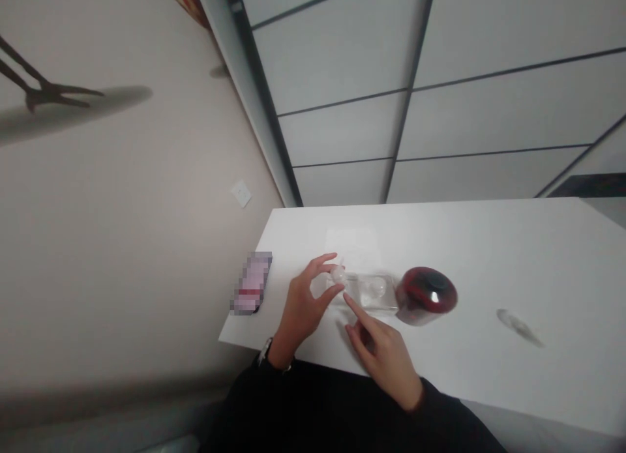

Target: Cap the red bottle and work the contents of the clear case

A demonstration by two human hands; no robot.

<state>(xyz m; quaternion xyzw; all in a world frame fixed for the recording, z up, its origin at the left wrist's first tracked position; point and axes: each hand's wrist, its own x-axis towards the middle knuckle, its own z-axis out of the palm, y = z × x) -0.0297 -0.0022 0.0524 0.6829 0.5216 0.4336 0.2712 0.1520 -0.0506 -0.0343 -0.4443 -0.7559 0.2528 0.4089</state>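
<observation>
There, clear case (374, 292) between both hands (342, 319)

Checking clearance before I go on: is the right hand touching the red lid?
No, the right hand points at the clear case; the red lid lies apart beside it.

pixelated object (251, 283): blurred, unreadable | clear case (374, 292) contents: too faint to tell

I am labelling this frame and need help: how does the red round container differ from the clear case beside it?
The red round container is opaque and dark red; the clear case is see-through. The container is round, the case rectangular. The right hand points at the case; no hand touches the container. Both sit on the white table.
</observation>
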